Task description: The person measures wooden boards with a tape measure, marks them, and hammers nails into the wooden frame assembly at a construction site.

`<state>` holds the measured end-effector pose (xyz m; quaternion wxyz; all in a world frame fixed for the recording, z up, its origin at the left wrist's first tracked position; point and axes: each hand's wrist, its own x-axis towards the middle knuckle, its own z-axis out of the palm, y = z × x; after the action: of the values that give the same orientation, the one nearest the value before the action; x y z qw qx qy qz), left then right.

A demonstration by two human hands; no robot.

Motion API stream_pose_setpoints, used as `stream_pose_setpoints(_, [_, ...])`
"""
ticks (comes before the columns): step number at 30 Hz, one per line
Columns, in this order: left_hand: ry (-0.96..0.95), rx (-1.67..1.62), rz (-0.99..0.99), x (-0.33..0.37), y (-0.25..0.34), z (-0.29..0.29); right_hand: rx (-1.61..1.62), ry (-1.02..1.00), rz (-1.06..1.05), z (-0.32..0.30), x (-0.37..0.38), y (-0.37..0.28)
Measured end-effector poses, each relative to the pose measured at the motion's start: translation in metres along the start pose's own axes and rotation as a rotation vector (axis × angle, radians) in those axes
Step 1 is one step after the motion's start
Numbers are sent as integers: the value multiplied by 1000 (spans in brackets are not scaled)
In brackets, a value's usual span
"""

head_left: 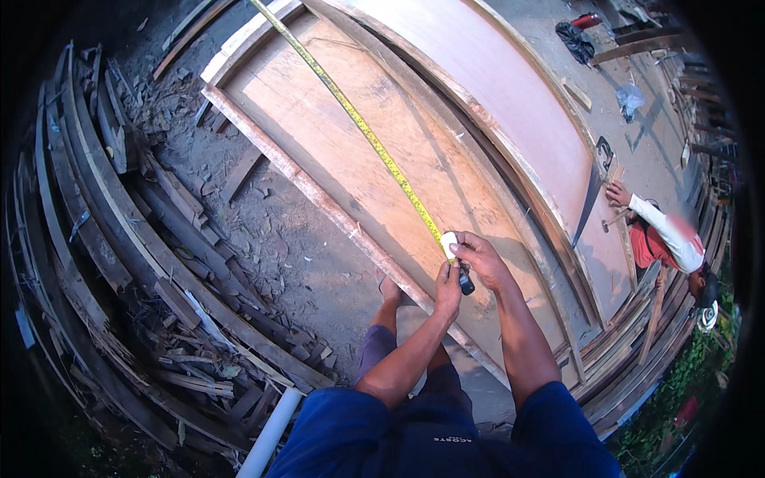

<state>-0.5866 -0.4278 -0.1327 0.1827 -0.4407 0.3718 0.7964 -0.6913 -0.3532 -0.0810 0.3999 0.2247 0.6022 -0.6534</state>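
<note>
A tape measure with a white case (449,239) is held between my two hands. Its yellow blade (362,127) is pulled out long and runs away to the far left, past the top of the view. My right hand (484,259) grips the case from the right. Below it my left hand (449,292) pinches at the case's near side. A black part (466,280) shows beside my fingers; what it belongs to is unclear. Under the blade lies a wooden panel (319,119) framed by raised timber edges, with the blade slanting above it lengthwise.
A second framed panel (510,95) lies alongside on the right. There a co-worker (665,231) crouches, a hand near a dark saw-like tool (588,203). Stacked planks (119,215) and scraps fill the left; more timber (637,342) lies right. A pale pipe (269,434) is near me.
</note>
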Motion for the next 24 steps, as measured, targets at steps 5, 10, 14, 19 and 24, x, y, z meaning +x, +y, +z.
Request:
stream_pose_setpoints(5, [-26, 41, 4, -86, -12, -45, -111, -252, -27, 51, -24, -17])
stream_pose_setpoints(10, [-208, 422, 3, -176, -15, -62, -104, -197, -205, 57, -85, -47])
stream_pose_setpoints(14, [-173, 630, 389, -210, -80, -109, -130, -163, -339, 54, -139, -56])
stream_pose_setpoints(19, [-90, 745, 273, -285, -82, -103, -236, -162, -480, 18, -234, -70])
stream_pose_setpoints(24, [-67, 733, 483, -355, -76, -83, -489, -396, -384, 4, -323, -18])
